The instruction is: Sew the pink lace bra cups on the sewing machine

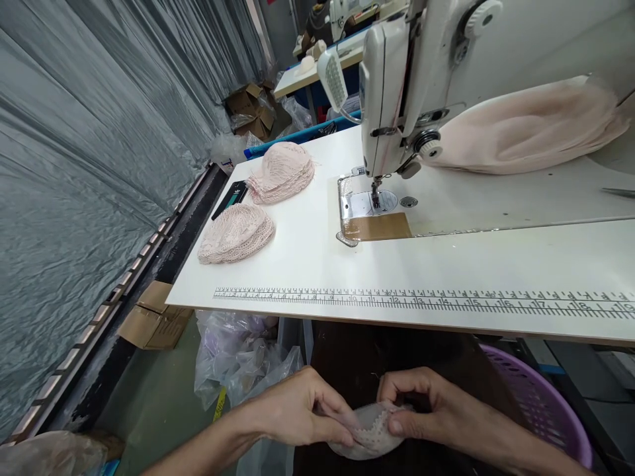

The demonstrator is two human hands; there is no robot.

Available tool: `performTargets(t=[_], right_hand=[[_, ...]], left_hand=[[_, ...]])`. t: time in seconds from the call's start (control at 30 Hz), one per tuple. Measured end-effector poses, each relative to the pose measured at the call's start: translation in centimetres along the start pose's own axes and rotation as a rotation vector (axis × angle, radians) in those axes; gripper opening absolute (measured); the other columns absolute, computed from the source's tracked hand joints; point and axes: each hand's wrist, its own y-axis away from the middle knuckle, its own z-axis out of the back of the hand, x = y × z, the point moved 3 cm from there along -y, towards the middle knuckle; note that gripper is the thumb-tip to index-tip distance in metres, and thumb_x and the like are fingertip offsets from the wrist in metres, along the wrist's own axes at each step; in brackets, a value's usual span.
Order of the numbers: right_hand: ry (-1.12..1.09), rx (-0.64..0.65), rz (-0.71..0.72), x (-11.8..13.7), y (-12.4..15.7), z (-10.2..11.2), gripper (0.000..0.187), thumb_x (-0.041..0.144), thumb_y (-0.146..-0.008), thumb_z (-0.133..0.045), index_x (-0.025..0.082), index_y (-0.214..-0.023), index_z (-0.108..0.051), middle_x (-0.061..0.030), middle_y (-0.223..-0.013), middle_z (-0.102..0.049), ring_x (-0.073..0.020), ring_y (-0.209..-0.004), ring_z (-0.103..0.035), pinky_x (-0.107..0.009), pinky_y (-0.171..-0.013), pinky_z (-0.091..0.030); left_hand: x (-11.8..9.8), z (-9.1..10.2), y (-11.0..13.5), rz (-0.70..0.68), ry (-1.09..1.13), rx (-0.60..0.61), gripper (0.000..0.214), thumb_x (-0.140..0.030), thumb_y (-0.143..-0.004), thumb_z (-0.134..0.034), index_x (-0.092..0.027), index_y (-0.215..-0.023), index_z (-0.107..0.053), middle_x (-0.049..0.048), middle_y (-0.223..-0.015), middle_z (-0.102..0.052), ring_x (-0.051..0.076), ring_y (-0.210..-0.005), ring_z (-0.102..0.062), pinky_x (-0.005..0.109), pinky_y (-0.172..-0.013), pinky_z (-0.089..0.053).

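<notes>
Pale lace cloth (pixel 372 437) is held in front of the white surface (pixel 307 254), the left hand (pixel 310 413) pinching one side and the right hand (pixel 426 404) the other, thumbs and fingers closed on it. On the surface, a nearer lace stack (pixel 235 233) and a farther lace stack (pixel 284 172) lie left of the sewing machine (pixel 387 99); pink fabric (pixel 526 129) rests under its arm.

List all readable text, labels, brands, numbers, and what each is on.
"12", "13", "14", "15", "16", "17", "18": lower row of the ruler scale printed along the front of the white table; its upper row is too small to read.
Black-and-teal item: small pale mark, unreadable.
Yellow strip: dark marks, too blurred to read.
Sewing machine dial: marks too small to read.
No brand legible.
</notes>
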Motion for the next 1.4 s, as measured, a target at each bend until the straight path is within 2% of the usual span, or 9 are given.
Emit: performTargets(t=[0.13,0.33,0.47,0.57,0.7,1.0,1.17,1.3,1.4], right_hand=[[-0.036,0.036,-0.014,-0.2,-0.2,0.2,0.033,0.048,-0.075,-0.067,0.015,-0.072,-0.067,0.002,-0.063,-0.052,-0.011,-0.061,-0.042,-0.023,-0.056,-0.029],[-0.058,0.003,-0.034,-0.8,-0.2,1.1,0.037,0.052,-0.074,-0.067,0.016,-0.066,-0.066,0.0018,-0.061,-0.051,-0.0116,-0.061,-0.042,-0.024,-0.058,-0.031],[-0.044,-0.007,-0.049,-1.5,-0.1,1.5,0.039,0.056,-0.071,-0.068,0.017,-0.066,-0.067,0.0022,-0.06,-0.049,-0.0113,-0.059,-0.04,-0.024,-0.057,-0.03],[-0.032,-0.011,-0.063,-2.0,-0.1,1.8,0.042,0.058,-0.07,-0.068,0.017,-0.065,-0.066,0.0025,-0.059,-0.048,-0.0112,-0.058,-0.039,-0.024,-0.056,-0.03],[-0.025,-0.008,-0.076,-2.5,-0.2,2.0,0.042,0.059,-0.07,-0.067,0.017,-0.067,-0.066,0.0019,-0.06,-0.049,-0.0117,-0.059,-0.041,-0.025,-0.057,-0.031],[-0.001,-0.002,-0.078,-2.9,-0.1,1.8,0.04,0.058,-0.073,-0.065,0.017,-0.068,-0.067,0.0015,-0.062,-0.051,-0.0123,-0.06,-0.043,-0.025,-0.058,-0.033],[0.027,-0.001,-0.077,-2.4,-0.2,1.6,0.04,0.057,-0.073,-0.065,0.018,-0.064,-0.063,0.0026,-0.06,-0.048,-0.0117,-0.058,-0.04,-0.025,-0.057,-0.033],[0.043,0.005,-0.094,-2.0,-0.2,1.4,0.041,0.057,-0.073,-0.065,0.018,-0.062,-0.061,0.0029,-0.059,-0.045,-0.0116,-0.057,-0.037,-0.025,-0.057,-0.032],[0.043,-0.002,-0.098,-1.8,-0.3,1.3,0.039,0.056,-0.073,-0.065,0.018,-0.062,-0.062,0.003,-0.059,-0.045,-0.0114,-0.057,-0.037,-0.025,-0.057,-0.032]], left_hand=[[-0.4,0.1,-0.3,-0.007,-0.02,-0.007,0.024,-0.026,-0.074,-0.07,-0.017,-0.095,-0.073,0.0063,-0.084,-0.072,0.014,-0.072,-0.065,0.018,-0.065,-0.048],[-0.1,0.3,-0.3,-0.008,0.033,0.052,0.034,-0.041,-0.078,-0.065,-0.016,-0.101,-0.071,0.0028,-0.071,-0.069,0.006,-0.054,-0.052,0.013,-0.054,-0.041],[0.1,0.4,-0.3,-0.006,0.109,0.076,0.052,-0.058,-0.073,-0.064,-0.015,-0.103,-0.07,0.0048,-0.079,-0.07,0.008,-0.065,-0.057,0.015,-0.065,-0.046],[0.0,0.4,-0.4,0.01,0.13,0.085,0.057,-0.062,-0.07,-0.064,-0.017,-0.103,-0.07,0.0047,-0.08,-0.07,0.009,-0.069,-0.06,0.018,-0.069,-0.048],[0.3,0.3,-0.5,0.023,0.174,0.089,0.055,-0.059,-0.067,-0.068,-0.017,-0.102,-0.07,0.0036,-0.079,-0.071,0.011,-0.071,-0.063,0.02,-0.072,-0.051],[1.4,0.2,-0.4,0.045,0.252,0.12,0.062,-0.053,-0.063,-0.075,-0.016,-0.111,-0.066,0.0073,-0.095,-0.071,0.02,-0.09,-0.066,0.029,-0.085,-0.051],[1.4,-0.2,-0.5,0.09,0.205,0.092,0.064,-0.05,-0.054,-0.081,-0.019,-0.109,-0.067,0.0025,-0.086,-0.072,0.017,-0.082,-0.067,0.027,-0.081,-0.051],[1.4,-0.5,-0.7,0.081,0.109,0.007,0.051,-0.045,-0.054,-0.082,-0.02,-0.098,-0.071,0.0012,-0.082,-0.072,0.016,-0.079,-0.066,0.021,-0.072,-0.049],[1.4,-0.5,-0.9,0.113,0.127,-0.032,0.043,-0.045,-0.058,-0.079,-0.018,-0.091,-0.073,0.002,-0.078,-0.072,0.016,-0.075,-0.066,0.022,-0.069,-0.049]])
